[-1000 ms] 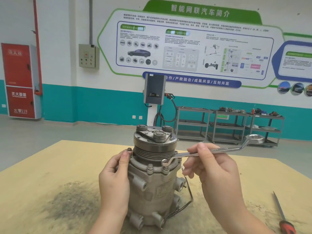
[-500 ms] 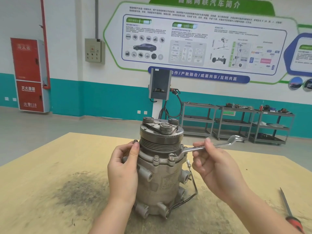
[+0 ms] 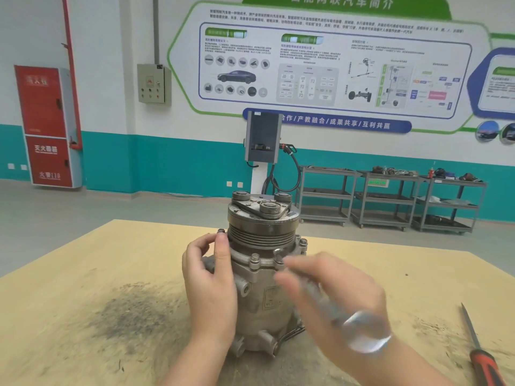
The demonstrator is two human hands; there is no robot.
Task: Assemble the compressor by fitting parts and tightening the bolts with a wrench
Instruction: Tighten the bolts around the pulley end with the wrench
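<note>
A grey metal compressor (image 3: 264, 277) stands upright on the wooden table (image 3: 111, 274), pulley and clutch plate on top. My left hand (image 3: 209, 280) holds its left side, thumb and fingertips near a flange bolt (image 3: 221, 232). My right hand (image 3: 331, 296) is motion-blurred in front of the compressor and grips a silver wrench (image 3: 334, 310). One wrench end sits at a front flange bolt (image 3: 278, 253); the ring end (image 3: 366, 331) points toward me.
A red-handled screwdriver (image 3: 483, 355) lies at the table's right edge. A dark smudge of filings (image 3: 131, 310) marks the table left of the compressor. Metal shelf carts (image 3: 390, 199) and a charging post (image 3: 263, 151) stand against the far wall.
My right hand has swung the wrench handle from pointing away to the right round toward me. My left hand stays on the compressor. The view has moved closer.
</note>
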